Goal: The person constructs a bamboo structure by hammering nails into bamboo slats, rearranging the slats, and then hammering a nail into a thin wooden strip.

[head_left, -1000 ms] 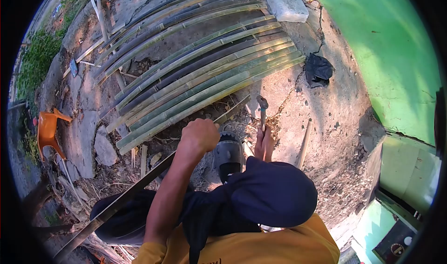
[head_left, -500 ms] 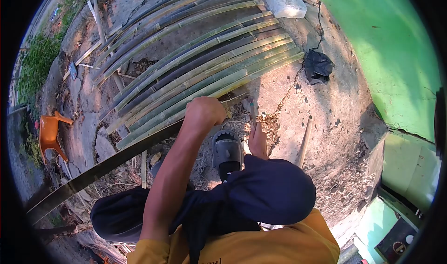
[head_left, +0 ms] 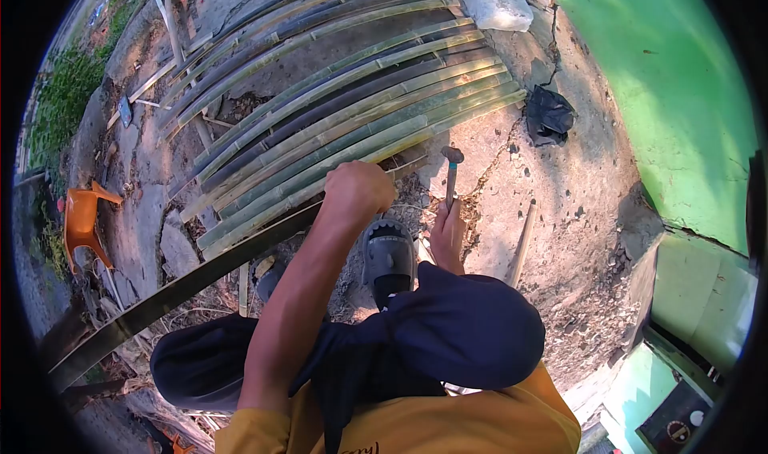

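My left hand [head_left: 360, 188] is closed around a long bamboo strip [head_left: 172, 296], dark on the visible face, which slants from the lower left to just past my fist. In my right hand [head_left: 448, 238] is a hammer [head_left: 451, 178], gripped by its handle, its head pointing away from me and apart from the strip. Between the hands, my dark clog [head_left: 389, 254] rests on the ground. Just beyond my left hand lies a row of split green bamboo slats [head_left: 336, 146], side by side.
An orange plastic chair [head_left: 82, 222] is at the left. A black plastic bag [head_left: 549, 116] and a white translucent bundle [head_left: 494, 2] lie beyond the slats' right ends. A loose wooden stick [head_left: 524, 244] lies right of my hand, and a green wall [head_left: 664, 94] bounds the right side.
The hammer has come up and away from the strip's end, so its head now shows clearly. My left hand keeps its hold, with the strip almost in place.
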`<state>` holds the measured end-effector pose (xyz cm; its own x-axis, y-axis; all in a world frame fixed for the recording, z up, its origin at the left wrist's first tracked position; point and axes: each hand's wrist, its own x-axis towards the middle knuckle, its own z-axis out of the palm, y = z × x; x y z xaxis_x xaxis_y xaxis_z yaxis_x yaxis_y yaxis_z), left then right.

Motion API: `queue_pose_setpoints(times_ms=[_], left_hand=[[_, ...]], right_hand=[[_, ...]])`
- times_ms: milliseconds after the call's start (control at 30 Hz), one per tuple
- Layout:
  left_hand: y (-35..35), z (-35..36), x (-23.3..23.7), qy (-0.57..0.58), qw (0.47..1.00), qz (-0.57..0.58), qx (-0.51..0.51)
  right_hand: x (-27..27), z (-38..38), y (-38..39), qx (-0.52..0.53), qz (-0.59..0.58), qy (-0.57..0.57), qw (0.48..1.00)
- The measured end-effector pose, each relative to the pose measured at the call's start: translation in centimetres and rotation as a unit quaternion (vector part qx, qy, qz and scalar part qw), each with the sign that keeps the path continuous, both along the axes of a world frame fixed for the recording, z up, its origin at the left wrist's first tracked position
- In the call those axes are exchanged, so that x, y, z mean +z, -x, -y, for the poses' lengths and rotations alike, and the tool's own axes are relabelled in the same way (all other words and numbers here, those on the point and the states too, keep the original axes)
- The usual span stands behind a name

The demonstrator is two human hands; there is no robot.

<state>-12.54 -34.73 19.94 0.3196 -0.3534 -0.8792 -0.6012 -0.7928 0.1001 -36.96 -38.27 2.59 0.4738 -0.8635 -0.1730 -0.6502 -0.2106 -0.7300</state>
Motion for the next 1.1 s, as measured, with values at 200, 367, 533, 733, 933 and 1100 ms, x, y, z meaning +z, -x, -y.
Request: queue_pose_setpoints(times_ms=[200, 367, 533, 733, 933, 1100], left_hand=[[0.0, 0.4, 0.8, 0.012, 1.000, 0.006, -0.005], [0.6, -0.1, 2.2, 0.050, 0.999, 0.012, 0.003], [1.2, -0.3, 1.6, 0.055, 0.998, 0.035, 0.004], [3.3, -0.7, 1.7, 0.062, 0.997, 0.040, -0.004], [2.5, -0.7, 1.3, 0.078, 0.996, 0.043, 0.013], [3.2, -0.8, 1.6, 0.074, 0.996, 0.037, 0.027]], right_hand=[[-3.9, 0.4, 0.2, 0.043, -0.035, 0.001, 0.998], [3.3, 0.6, -1.4, -0.041, 0.058, -0.054, 0.996], [-4.2, 1.2, 0.5, -0.017, -0.001, -0.068, 0.998], [1.2, 1.1, -0.6, -0.069, 0.078, -0.048, 0.993], [0.2, 1.0, -0.8, -0.057, 0.047, -0.100, 0.992], [-5.8, 0.5, 1.2, 0.070, -0.017, 0.054, 0.996]])
